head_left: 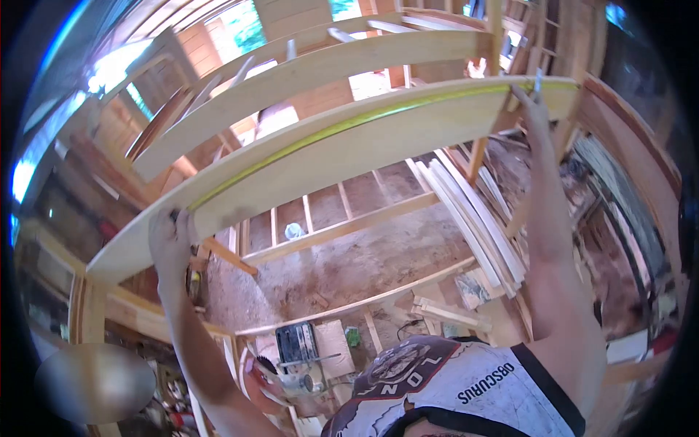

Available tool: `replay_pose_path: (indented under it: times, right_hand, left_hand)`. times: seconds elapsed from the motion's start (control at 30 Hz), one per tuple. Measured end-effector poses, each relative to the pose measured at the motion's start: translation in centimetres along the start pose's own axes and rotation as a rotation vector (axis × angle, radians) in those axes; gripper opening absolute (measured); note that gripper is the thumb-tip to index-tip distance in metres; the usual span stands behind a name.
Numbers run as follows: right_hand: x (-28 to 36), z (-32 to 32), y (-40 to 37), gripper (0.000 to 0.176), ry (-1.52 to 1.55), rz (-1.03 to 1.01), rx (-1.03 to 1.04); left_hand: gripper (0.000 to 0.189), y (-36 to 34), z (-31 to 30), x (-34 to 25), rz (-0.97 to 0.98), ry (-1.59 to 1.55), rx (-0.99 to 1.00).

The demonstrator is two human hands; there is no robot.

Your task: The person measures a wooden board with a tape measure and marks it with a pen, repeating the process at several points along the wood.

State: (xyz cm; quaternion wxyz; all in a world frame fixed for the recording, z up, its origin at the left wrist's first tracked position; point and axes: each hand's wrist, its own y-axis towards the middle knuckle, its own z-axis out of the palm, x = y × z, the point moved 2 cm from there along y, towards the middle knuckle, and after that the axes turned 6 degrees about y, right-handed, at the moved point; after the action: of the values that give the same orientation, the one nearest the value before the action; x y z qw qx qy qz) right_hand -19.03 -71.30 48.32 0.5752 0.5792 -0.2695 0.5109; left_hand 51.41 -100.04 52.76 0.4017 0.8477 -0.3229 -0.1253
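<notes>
left hand (172, 244) pinching yellow tape (328, 133) along pale board (328, 160); right hand (535, 115) well apart, grip unclear

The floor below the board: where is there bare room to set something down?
Mostly bare floor lies between the slatted frame and the lower rail. Crowded: around the black case below that rail, and rightward along the pale strips.

- Far wall (295, 20) of light brown boards; green leaves (246, 28) show through a window-like opening, with a second opening (345, 9) to its right;
- roof (138, 20) at upper left, pale and ribbed underneath;
- daylight (120, 67) glaring white at the left, the corners of the view dark;
- floor (342, 271) bare, brownish grey and dusty;
- wooden post (496, 33) upright towards the right; the room's right side dimmer.
</notes>
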Motion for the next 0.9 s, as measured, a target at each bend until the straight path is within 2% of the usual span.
replay_pose_path:
  times: [0.07,0.13,0.2,0.27,0.3,0.37,0.4,0.47,0.57,0.67,0.77,0.8,0.9]
  right_hand:
    - [1.7,1.0,-2.0,0.036,0.071,-0.318,0.046]
    - [0.3,0.3,-0.3,0.036,0.089,-0.278,0.097]
    - [0.2,0.1,0.0,0.035,0.01,-0.153,0.058]
    - [0.2,-0.5,0.1,0.05,-0.05,-0.04,0.113]
    - [-0.1,-0.5,0.3,0.05,-0.048,-0.052,0.142]
    - [-0.6,-0.3,0.6,0.05,0.029,-0.098,0.105]
    - [-0.6,-0.3,0.7,0.05,0.027,-0.106,0.12]
    - [0.2,-0.2,0.1,0.052,-0.073,-0.055,0.068]
    - [0.3,0.0,-0.1,0.053,-0.08,-0.022,0.073]
    - [0.6,0.1,-0.3,0.051,-0.056,-0.024,0.087]
    - [0.2,0.3,-0.1,0.045,-0.041,-0.047,0.086]
    - [0.0,0.3,0.0,0.04,-0.036,-0.069,0.072]
    - [0.0,0.4,0.1,0.039,-0.044,-0.047,0.087]
  left_hand:
    - [0.026,0.2,0.2,-0.4,-0.006,0.015,-0.056]
    - [0.028,0.4,0.3,-0.9,-0.075,0.029,-0.006]
    - [0.024,0.8,1.2,-1.4,-0.012,0.014,-0.157]
    - [0.017,1.2,1.5,-2.4,0.147,0.018,-0.3]
    - [0.017,1.2,1.4,-2.9,0.119,0.031,-0.305]
    - [0.019,1.5,1.1,-4.8,0.31,0.188,-0.369]
    - [0.019,1.7,1.4,-5.1,0.293,0.193,-0.371]
    - [0.013,2.0,1.9,-6.0,0.394,0.264,-0.467]
    - [0.014,2.2,2.9,-6.8,0.301,0.153,-0.532]
    - [0.024,2.4,3.3,-7.5,0.24,0.093,-0.493]
    - [0.023,2.9,3.5,-8.7,0.198,0.096,-0.444]
    - [0.023,3.0,3.5,-9.2,0.198,0.093,-0.437]
    - [0.022,3.1,3.4,-9.8,0.282,0.172,-0.431]
